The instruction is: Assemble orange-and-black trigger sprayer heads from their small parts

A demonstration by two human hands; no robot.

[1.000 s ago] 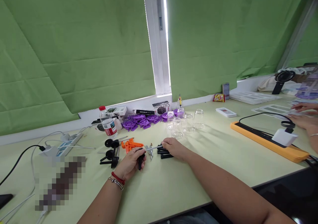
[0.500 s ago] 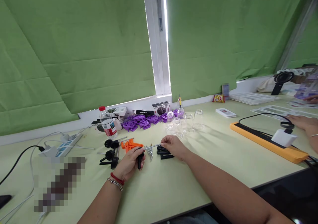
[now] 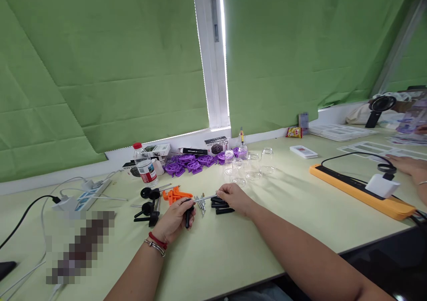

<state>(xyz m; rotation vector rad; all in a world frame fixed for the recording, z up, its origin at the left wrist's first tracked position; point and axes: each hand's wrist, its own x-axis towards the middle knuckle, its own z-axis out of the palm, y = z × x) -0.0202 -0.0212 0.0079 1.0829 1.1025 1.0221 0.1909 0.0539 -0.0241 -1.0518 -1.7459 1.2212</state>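
My left hand (image 3: pixel 174 221) is curled around a short black handle piece (image 3: pixel 187 217), which hangs down from my fingers just above the bench (image 3: pixel 233 247). My right hand (image 3: pixel 234 197) pinches one end of a thin metal rod (image 3: pixel 204 198) between thumb and fingertips; the rod runs level across to my left hand, and its far end meets the top of the black handle piece. Whether the rod is seated in the piece I cannot tell.

Under my right hand lies a small stack of black bars (image 3: pixel 222 205), touching my fingers. Between my 2 hands sits a loose cluster of metal screws (image 3: pixel 201 204). Just beyond my left hand are orange plastic parts (image 3: pixel 175 195) and, to their left, black wheel-and-axle pieces (image 3: pixel 148 205).

Farther back, a water bottle (image 3: pixel 144 164) with a red cap stands upright, beside a heap of purple plastic parts (image 3: pixel 191 162) and several clear glass jars (image 3: pixel 248 165). At the right edge another person's hand (image 3: pixel 407 165) rests on the bench near an orange power strip (image 3: pixel 360 190).
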